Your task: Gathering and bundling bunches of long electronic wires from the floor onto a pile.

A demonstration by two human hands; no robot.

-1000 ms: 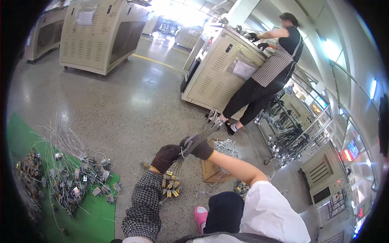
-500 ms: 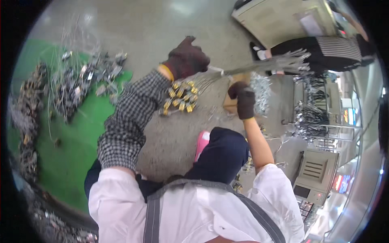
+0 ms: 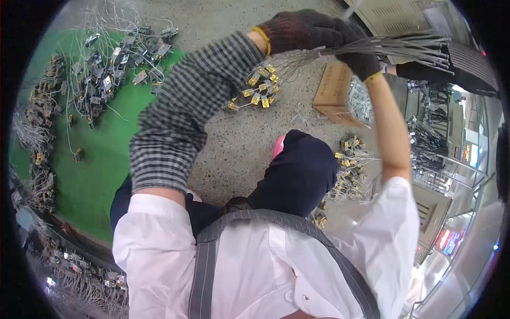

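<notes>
A bundle of thin grey cables point(image 3: 401, 47) stretches sideways in front of me, with yellow-and-metal connectors point(image 3: 261, 90) hanging at its left end. My right hand point(image 3: 362, 57), in a dark knit glove, is closed beneath and around the bundle. From the left, my left hand point(image 3: 302, 33), in a matching glove, meets it just above the cables with its fingers bent; what they pinch is hidden. A short pale strip point(image 3: 351, 9) sticks up from where the hands meet.
An open cardboard box point(image 3: 332, 87) holds pale small pieces. More yellow connectors point(image 3: 350, 167) lie right of my knee. Dark cable parts point(image 3: 109, 74) cover part of a green mat point(image 3: 95, 186) at left. Another person point(image 3: 425, 72) is at the upper right, near a beige cabinet point(image 3: 390, 18).
Both hands have moved up and right, carrying the bundle. My right hand has come from below to the cables and now touches my left. The view has shifted, showing more of the box.
</notes>
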